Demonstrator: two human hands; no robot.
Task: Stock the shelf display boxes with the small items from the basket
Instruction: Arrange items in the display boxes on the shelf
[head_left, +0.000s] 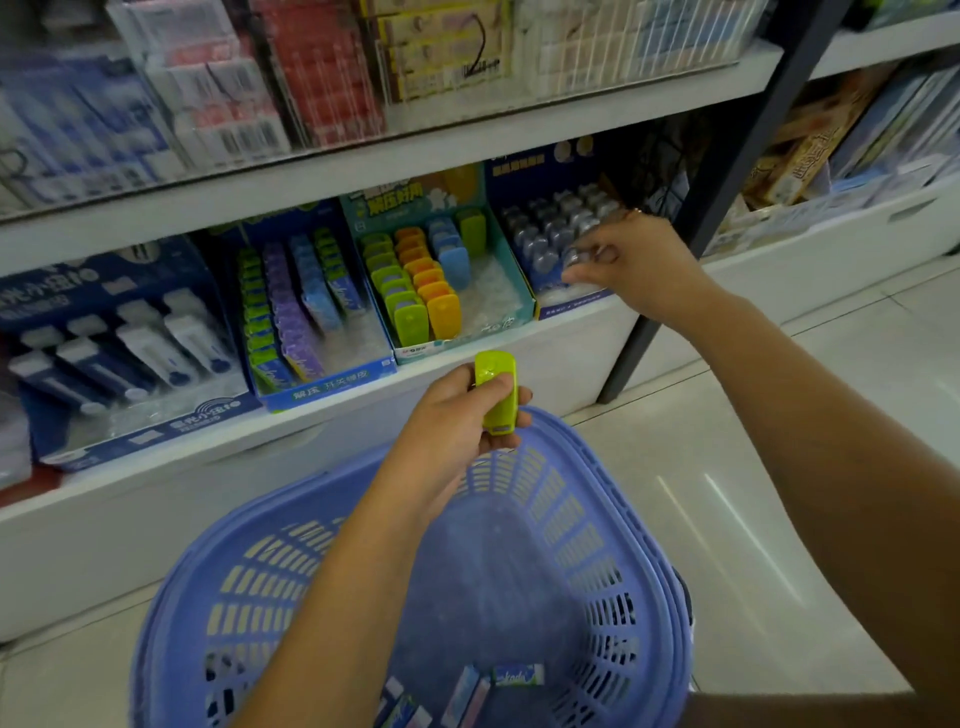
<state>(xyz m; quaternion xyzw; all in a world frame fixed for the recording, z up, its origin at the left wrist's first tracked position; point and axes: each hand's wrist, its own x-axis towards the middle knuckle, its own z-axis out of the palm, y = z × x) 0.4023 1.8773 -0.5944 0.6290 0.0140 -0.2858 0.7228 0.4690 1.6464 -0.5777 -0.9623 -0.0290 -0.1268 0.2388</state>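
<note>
Green case held above basket, right hand in far box

- Left hand (452, 426): raised over the far rim of the lavender basket (639, 519), below the front edge of the white shelf (545, 340). Thumb and curled fingers pinch a lime-green case (497, 395), which stands nearly upright in the grip and touches no box
- Right hand (644, 260): reached out to the dark blue display box (571, 307) at the right end of the row. Fingers bent down over the rows of clear grey capsules (550, 234), thumb stretched along the box's front. Cannot tell whether the fingers grip a capsule or only touch them
- Teal display box (415, 351): just left of the dark blue one, touching it. It holds standing rows of green, orange, yellow and blue cases like the one in the left hand. The right front part shows only its pale floor
- Blue display box (332, 391): next on the left, with files of green, purple and blue flat packs
- Navy display box (156, 431): leftmost, with white-and-blue items lying slanted
- Basket floor: a few small wrapped packs (518, 675) lie loose at the near end, partly behind the left forearm
- Black upright post (691, 234) stands just right of the dark blue box
</note>
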